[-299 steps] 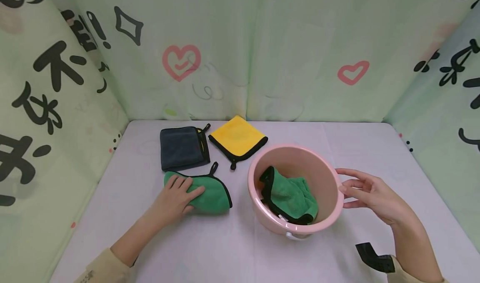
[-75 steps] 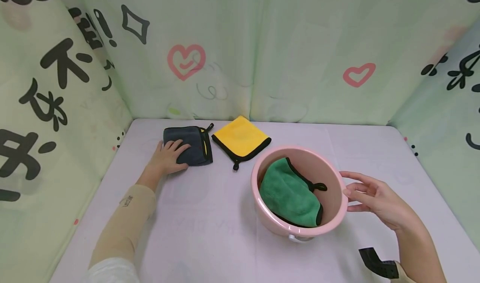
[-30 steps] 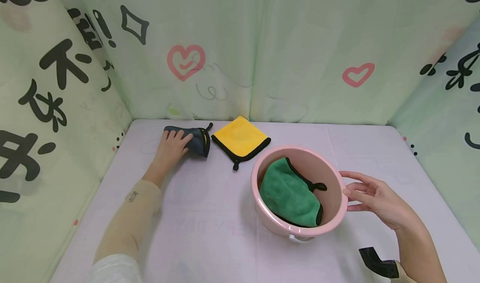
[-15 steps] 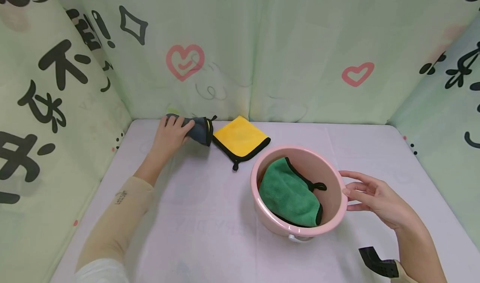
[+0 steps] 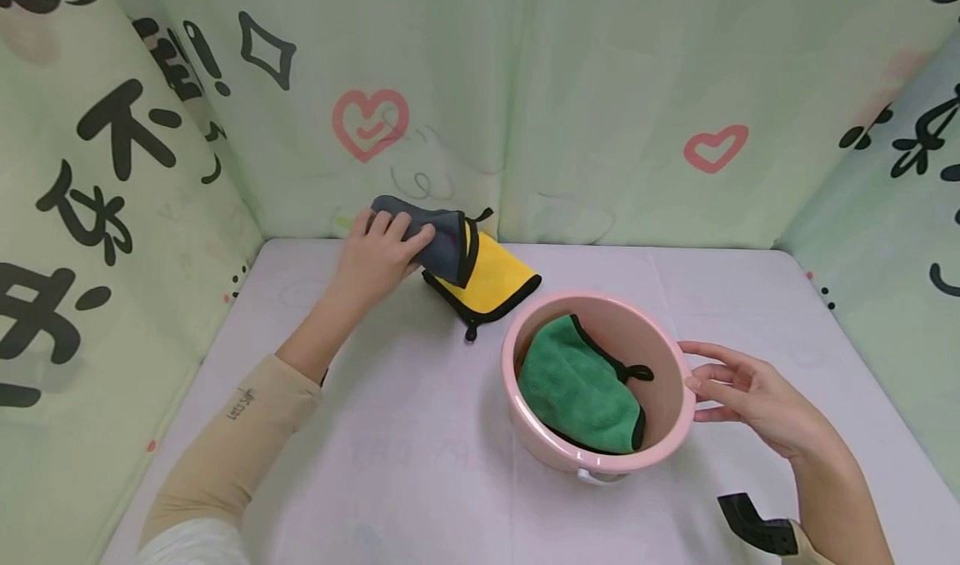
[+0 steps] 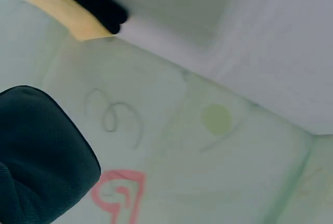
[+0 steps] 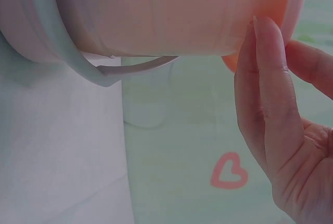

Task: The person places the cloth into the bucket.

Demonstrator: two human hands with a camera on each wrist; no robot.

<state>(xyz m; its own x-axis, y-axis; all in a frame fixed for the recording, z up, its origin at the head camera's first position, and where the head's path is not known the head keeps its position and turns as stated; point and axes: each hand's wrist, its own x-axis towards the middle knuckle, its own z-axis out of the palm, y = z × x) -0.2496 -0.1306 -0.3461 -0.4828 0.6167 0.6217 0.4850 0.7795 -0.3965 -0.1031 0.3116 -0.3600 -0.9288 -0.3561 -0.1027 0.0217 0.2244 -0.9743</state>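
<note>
One dark blue cloth (image 5: 442,252) is gripped by the left hand (image 5: 378,257) in the head view, left of centre, with the fingers curled over its left end. Its long axis is slanted from upper left to lower right, and its black-edged end is turned away from the fingers. Part of the yellow cloth (image 5: 502,277) is hidden behind it; whether the two touch cannot be told. From that grip, the pink bucket (image 5: 615,332) is found toward the lower right, well apart, with its mouth facing up. The right hand (image 5: 753,390) is the nearer one to the bucket: the rim is touched at its right side by mostly straight fingers. Inside, a green cloth (image 5: 577,386) is seen; what lies beneath it is hidden. On or over the white table (image 5: 375,432), three cloths, one bucket and two hands are counted.

In the left wrist view, the dark blue cloth is seen at lower left and one corner of the yellow cloth at upper left; the left hand itself is not shown.

In the right wrist view, the bucket's outer wall is shown across the top, with one pale handle (image 7: 47,10) at upper left. Fingertips are rested by the rim, at upper right.
</note>
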